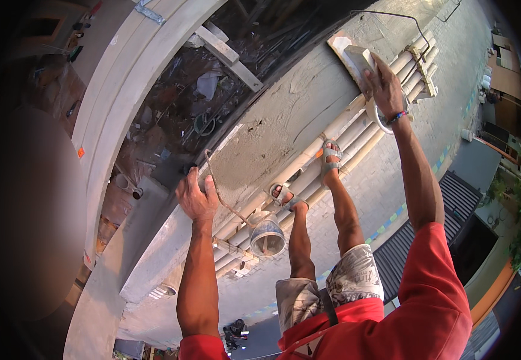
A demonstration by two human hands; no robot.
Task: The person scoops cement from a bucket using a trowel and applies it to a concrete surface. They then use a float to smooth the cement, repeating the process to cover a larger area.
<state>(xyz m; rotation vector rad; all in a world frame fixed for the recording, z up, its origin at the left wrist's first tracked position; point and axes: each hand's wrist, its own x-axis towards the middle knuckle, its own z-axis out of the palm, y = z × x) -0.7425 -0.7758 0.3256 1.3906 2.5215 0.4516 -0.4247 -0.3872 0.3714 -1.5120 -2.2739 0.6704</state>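
My right hand [386,87] is closed on a plastering float [361,59], whose pale flat board lies against the wet grey mortar [254,141] on the ledge. A white curved rim [381,120] shows just below that wrist; what it belongs to is hidden. My left hand [197,197] rests at the ledge's inner edge, thumb apart from the fingers. Beside it, a bent metal rod [227,206] hooks over the ledge. At the rod's lower end hangs a small bucket [267,237], tilted toward me, with a mortar-stained inside.
My sandaled feet stand on lashed bamboo poles [356,135], high above a paved street [452,78]. Bent metal hooks [419,27] hold the poles at the ledge. Beyond the ledge, a deep opening holds debris and a concrete beam [227,57]. A ribbed dark roof [434,210] lies below right.
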